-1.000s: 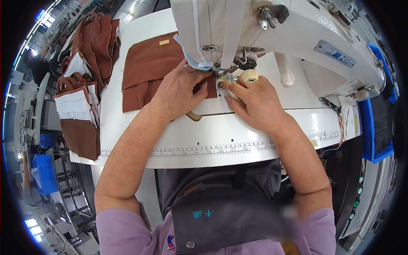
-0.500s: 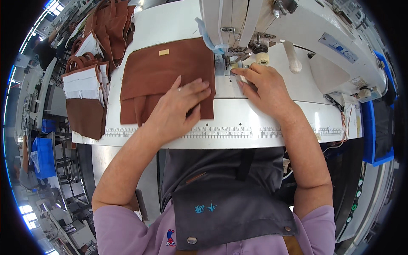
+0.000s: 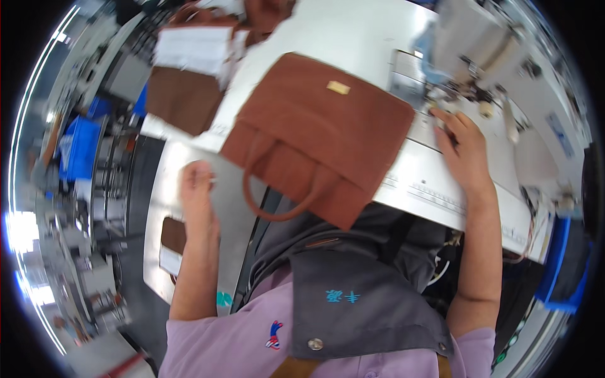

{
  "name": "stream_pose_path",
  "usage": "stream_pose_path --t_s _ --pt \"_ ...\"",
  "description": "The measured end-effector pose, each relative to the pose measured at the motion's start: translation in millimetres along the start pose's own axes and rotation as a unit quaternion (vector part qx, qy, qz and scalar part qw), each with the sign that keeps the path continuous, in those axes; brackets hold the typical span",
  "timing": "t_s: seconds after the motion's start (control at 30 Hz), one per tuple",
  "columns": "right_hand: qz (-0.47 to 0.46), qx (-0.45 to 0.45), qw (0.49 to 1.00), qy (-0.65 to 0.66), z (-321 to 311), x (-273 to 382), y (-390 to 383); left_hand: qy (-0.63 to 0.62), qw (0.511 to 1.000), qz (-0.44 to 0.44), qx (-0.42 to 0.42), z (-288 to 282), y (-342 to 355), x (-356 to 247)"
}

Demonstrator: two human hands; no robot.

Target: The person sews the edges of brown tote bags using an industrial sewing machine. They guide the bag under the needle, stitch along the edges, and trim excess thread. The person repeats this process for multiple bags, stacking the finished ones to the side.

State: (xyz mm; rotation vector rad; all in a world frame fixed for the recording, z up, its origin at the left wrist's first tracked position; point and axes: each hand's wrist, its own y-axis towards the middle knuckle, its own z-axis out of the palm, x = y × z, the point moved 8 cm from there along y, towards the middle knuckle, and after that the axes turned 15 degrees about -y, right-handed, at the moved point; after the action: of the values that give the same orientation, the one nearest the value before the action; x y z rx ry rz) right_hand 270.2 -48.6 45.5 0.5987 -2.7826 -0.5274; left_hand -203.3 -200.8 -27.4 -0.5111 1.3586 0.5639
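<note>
A reddish-brown handbag panel (image 3: 315, 126) with a small gold plate lies tilted on the sewing table, its lower part overhanging the front edge. A looped handle (image 3: 283, 214) hangs from it. My left hand (image 3: 200, 183) is off to the left of the panel, touching none of it; its fingers look curled but are smeared by motion. At the sewing machine (image 3: 469, 69), my right hand (image 3: 465, 142) reaches beside the needle area with thumb and forefinger apart. I see nothing held in it.
Left of the panel are stacked brown and white bag pieces (image 3: 186, 94). A lower metal side table (image 3: 179, 157) bears a small brown and white piece (image 3: 171, 242). Blue bins stand at the far left (image 3: 79, 151) and right (image 3: 558, 258).
My left hand has left the panel and swung left and down. The panel has turned and slid toward me, with its handle now hanging over the edge. The view has shifted left.
</note>
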Motion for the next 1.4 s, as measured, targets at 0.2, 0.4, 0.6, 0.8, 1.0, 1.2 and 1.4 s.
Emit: stream_pose_path --t_s 0.2,0.4,0.6,0.8,1.0,1.2,1.4 --pt "0.010 0.024 0.999 0.027 8 -6 -2 -0.178 0.940 -0.191 0.222 67 -59 29" --pt "0.009 0.042 0.999 0.032 20 -45 -13 -0.239 0.914 -0.248 0.215 65 -66 17" --pt "0.003 0.044 0.999 0.029 23 -52 -12 -0.274 0.927 -0.231 0.108 -44 -68 27" --pt "-0.001 0.055 0.998 0.005 23 -54 -12 -0.246 0.956 -0.161 -0.005 -210 -70 1" --pt "-0.003 0.047 0.999 0.001 26 -63 -11 -0.183 0.940 -0.159 -0.242 -389 -103 48" --pt "-0.001 0.052 0.999 -0.013 25 -58 -12 -0.097 0.918 -0.188 -0.336 -505 -129 127" --pt "0.011 0.056 0.998 -0.015 25 -50 -10 0.370 0.833 -0.215 -0.350 -542 -142 139"
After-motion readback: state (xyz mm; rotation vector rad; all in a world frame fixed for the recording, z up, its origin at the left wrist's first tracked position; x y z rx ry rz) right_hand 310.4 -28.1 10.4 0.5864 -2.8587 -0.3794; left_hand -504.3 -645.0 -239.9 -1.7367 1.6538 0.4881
